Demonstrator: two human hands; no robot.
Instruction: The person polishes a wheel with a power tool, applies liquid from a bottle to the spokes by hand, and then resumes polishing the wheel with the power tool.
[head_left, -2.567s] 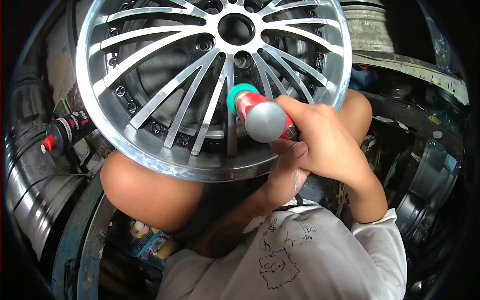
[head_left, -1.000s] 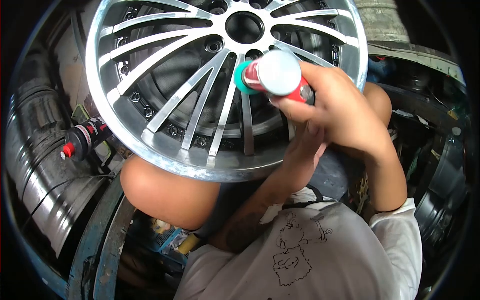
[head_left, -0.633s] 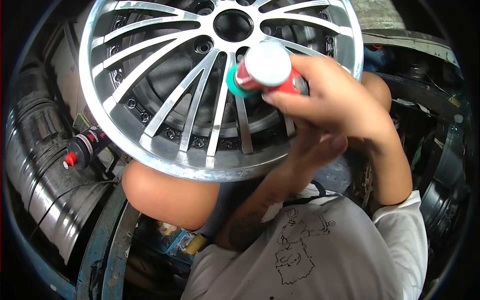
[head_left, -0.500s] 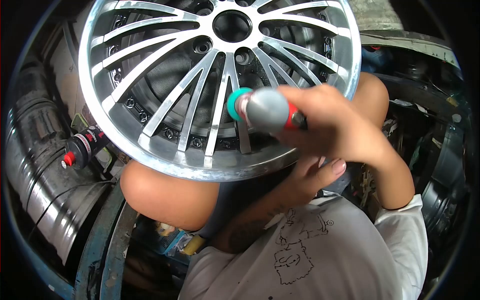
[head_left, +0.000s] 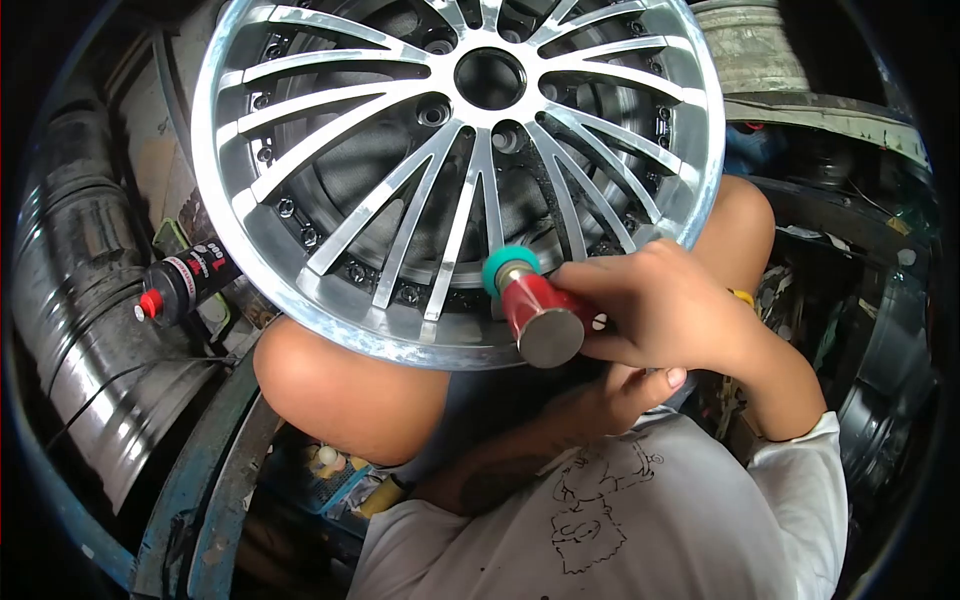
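Note:
Across my knees lies a multi-spoke alloy wheel (head_left: 491,118), its spokes and outer lip bright. My right hand (head_left: 660,305) is closed round a red mini polisher (head_left: 535,305) with a round metal end and a green pad (head_left: 511,270). The pad is over the lower spokes, close to the inner side of the lip. My left hand (head_left: 632,398) lies just beneath the right one, its thumb pointing to the right. Its other fingers are hidden, and I cannot tell whether they grip the tool.
A dark bottle with a red cap (head_left: 185,285) lies to the left of the wheel. Shiny metal cylinders (head_left: 85,330) stand beyond it. A blue basket (head_left: 340,485) with small items sits below my left knee. Metal beams (head_left: 200,490) run along both sides.
The polisher has moved down towards the lower lip and tipped, showing more of its red body. The wheel appears slightly lower and further right in view.

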